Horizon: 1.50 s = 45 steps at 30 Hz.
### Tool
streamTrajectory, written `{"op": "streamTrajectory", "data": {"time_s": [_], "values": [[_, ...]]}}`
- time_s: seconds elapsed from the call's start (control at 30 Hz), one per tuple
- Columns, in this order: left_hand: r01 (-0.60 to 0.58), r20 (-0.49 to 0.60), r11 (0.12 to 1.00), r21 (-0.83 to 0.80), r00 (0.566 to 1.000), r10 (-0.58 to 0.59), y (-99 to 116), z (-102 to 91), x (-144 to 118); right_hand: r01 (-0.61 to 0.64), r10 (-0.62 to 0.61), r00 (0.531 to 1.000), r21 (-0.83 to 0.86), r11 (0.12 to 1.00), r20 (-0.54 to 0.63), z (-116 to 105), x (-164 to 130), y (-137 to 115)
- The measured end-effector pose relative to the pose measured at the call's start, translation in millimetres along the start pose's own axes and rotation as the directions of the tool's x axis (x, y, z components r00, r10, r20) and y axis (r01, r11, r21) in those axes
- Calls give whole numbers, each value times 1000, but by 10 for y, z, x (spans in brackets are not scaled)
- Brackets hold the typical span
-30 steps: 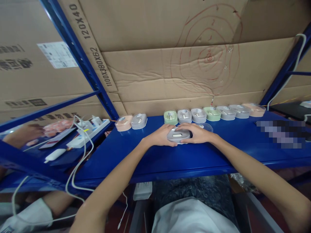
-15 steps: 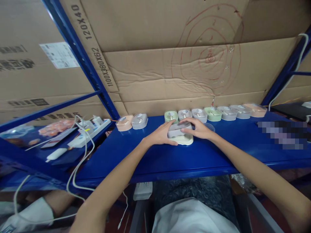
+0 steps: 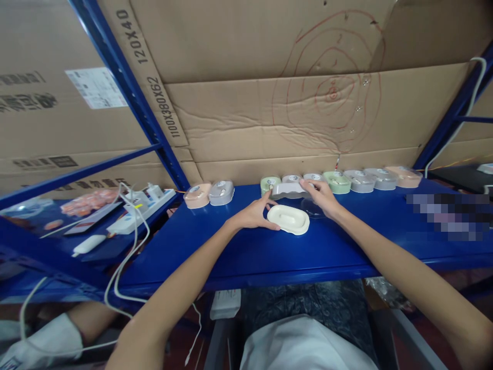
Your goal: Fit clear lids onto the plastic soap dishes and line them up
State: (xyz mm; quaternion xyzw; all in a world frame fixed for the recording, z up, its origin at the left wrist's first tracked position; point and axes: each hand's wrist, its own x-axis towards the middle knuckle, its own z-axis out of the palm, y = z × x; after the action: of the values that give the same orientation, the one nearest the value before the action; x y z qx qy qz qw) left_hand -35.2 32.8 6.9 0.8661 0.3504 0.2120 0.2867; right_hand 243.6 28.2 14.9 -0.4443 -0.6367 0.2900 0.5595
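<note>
In the head view my left hand [image 3: 254, 214] is curved around the left end of a cream oval dish [image 3: 289, 218] with a hollow in its middle, its thumb at the near edge. The dish lies tilted slightly on the blue shelf. My right hand [image 3: 322, 197] pinches the right end of a grey box shell [image 3: 288, 191], which is raised on edge behind the dish. A clear rounded lid [image 3: 311, 208] lies beside the dish, partly under my right hand. The shell's far side is hidden.
Behind my hands stands a row of lidded boxes, among them a green box [image 3: 336, 182] and a peach box [image 3: 402, 177]. Another peach box [image 3: 197, 196] and a grey box [image 3: 222, 192] stand left. A power strip [image 3: 142, 210] with white cables lies on the left shelf.
The grey shell has come off the cream dish and moved back in my right hand. My left hand has let go of the shell and stays at the dish, whose hollow now shows.
</note>
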Motion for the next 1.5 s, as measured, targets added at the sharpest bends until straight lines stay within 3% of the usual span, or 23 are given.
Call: {"op": "streamTrajectory", "data": {"time_s": [0.1, 0.2, 0.37, 0.5, 0.6, 0.67, 0.77, 0.83, 1.03, 1.27, 1.5], "values": [[-19, 13, 1000, 12, 1000, 18, -34, -11, 9, -122, 132, 988, 120, 985, -85, -37, 29, 15], [-4, 28, 997, 81, 1000, 2, -11, -55, -6, -216, 237, 970, 259, 941, -51, -75, 65, 22], [55, 25, 970, 239, 998, -63, 74, -137, -46, -247, 237, 969, 354, 902, 72, -94, 93, -23], [94, 39, 955, 280, 993, -110, 106, -171, -65, -253, 233, 967, 349, 902, 99, -72, 63, -67], [78, 42, 963, 259, 995, -92, 84, -205, -64, -164, 148, 986, 241, 957, 83, -69, 24, -75], [62, 37, 972, 228, 997, -73, 55, -245, -57, -5, -9, 993, 115, 993, 120, -77, -5, -80], [48, -7, 980, 192, 999, -47, 26, -322, -53, 262, -243, 926, -29, 965, 290, -79, -51, -96], [54, -53, 983, 177, 998, -45, 33, -364, -62, 361, -310, 867, -63, 930, 390, -64, -83, -104], [-22, -79, 989, 149, 996, 34, 152, -342, -104, 475, -362, 774, -97, 875, 519, -1, -151, -84], [-107, -36, 967, 232, 992, 119, 221, -279, -83, 533, -368, 742, -162, 830, 560, -16, -151, -57], [-113, -21, 963, 246, 992, 122, 210, -263, -78, 574, -369, 735, -232, 785, 569, -7, -169, -37]]}}
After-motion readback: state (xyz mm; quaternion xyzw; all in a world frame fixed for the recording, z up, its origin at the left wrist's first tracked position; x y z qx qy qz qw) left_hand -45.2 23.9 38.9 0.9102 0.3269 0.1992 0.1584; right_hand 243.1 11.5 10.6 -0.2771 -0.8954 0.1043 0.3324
